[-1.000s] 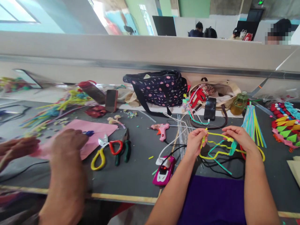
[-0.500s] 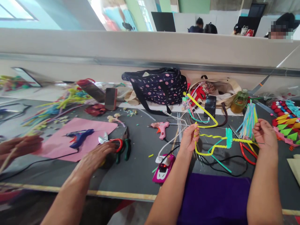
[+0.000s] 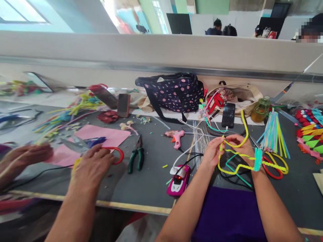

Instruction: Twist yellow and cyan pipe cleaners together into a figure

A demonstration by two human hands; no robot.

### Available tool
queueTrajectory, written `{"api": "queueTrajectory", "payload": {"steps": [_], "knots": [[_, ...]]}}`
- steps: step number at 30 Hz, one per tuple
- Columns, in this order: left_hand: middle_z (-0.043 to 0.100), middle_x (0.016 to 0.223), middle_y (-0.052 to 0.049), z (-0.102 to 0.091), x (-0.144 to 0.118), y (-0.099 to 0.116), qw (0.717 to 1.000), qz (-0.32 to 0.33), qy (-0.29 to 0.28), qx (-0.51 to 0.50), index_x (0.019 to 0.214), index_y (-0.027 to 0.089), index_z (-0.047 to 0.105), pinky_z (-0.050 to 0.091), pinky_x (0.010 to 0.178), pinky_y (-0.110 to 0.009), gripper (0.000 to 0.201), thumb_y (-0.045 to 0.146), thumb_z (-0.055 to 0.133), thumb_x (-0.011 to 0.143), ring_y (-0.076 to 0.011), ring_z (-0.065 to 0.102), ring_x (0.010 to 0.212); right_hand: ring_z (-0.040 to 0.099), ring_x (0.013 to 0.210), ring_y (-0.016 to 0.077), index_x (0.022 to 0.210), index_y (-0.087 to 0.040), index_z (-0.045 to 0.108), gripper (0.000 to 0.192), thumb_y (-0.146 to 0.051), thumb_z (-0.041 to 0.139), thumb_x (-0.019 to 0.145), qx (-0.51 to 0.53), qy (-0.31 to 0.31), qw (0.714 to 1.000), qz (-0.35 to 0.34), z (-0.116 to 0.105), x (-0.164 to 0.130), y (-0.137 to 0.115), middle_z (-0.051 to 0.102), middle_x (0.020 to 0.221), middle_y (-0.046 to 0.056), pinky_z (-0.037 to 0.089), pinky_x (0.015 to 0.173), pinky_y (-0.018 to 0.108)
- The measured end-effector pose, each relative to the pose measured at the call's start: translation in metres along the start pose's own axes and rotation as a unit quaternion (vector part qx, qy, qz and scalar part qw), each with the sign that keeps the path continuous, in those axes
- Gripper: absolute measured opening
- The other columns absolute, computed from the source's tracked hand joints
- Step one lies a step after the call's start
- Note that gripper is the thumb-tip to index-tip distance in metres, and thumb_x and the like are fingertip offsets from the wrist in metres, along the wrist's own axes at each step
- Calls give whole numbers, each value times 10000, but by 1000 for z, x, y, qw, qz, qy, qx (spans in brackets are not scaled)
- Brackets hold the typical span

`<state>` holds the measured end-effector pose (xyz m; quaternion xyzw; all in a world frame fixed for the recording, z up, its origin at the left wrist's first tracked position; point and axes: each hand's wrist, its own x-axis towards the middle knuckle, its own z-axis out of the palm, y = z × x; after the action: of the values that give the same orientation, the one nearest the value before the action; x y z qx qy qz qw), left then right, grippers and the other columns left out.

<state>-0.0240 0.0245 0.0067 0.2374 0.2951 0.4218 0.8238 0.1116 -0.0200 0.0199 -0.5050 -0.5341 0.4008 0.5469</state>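
In the head view my left hand (image 3: pixel 214 150) pinches a yellow pipe cleaner frame (image 3: pixel 236 170) at its upper left corner. The frame is bent from twisted yellow pipe cleaners, with a teal pipe cleaner band (image 3: pixel 258 159) wound around its right part. My right hand (image 3: pixel 239 145) is closed beside the left fingertips, at a loose yellow strand that curves upward. The frame partly covers this hand, so its exact grip is hard to see. Red-handled scissors (image 3: pixel 272 172) lie beneath the frame's right end.
A co-worker's hand (image 3: pixel 94 164) holds other red-handled scissors at left. Green-handled pliers (image 3: pixel 136 158), a pink glue gun (image 3: pixel 175 137) and a magenta toy car-shaped device (image 3: pixel 178 181) lie on the table. Behind are a phone (image 3: pixel 228 115), a bottle (image 3: pixel 261 109) and a pipe cleaner bundle (image 3: pixel 274 132).
My right hand has moved left from the frame's far right end to beside my left hand. The loose yellow strand now points more upright. The co-worker has lifted scissors off the table.
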Motion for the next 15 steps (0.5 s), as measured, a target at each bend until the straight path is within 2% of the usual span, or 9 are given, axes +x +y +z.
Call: {"api": "queueTrajectory", "payload": {"steps": [4,10,15], "knots": [[572,561,33,-1,2,-2,999,29,20,6,760,117,639,348,365,-127,297,244,827,568,-45,514,455,656,870,205,935,-225,702,272,-380,740,715,16,-25,999,13,0,0,7,707,917,41,520,797,327],[637,656,-10,1,0,-1,1000,14,4,-1,823,103,686,414,405,-166,270,191,772,582,-80,564,530,614,680,172,839,-216,714,205,-397,691,744,-15,55,997,44,0,2,10,697,785,32,491,654,289],[636,648,-11,1,1,-3,1000,27,3,8,840,100,690,421,399,-172,274,167,738,579,-82,554,518,580,643,162,776,-200,690,207,-401,688,733,-26,56,997,47,-2,4,16,672,729,32,464,615,275]]}}
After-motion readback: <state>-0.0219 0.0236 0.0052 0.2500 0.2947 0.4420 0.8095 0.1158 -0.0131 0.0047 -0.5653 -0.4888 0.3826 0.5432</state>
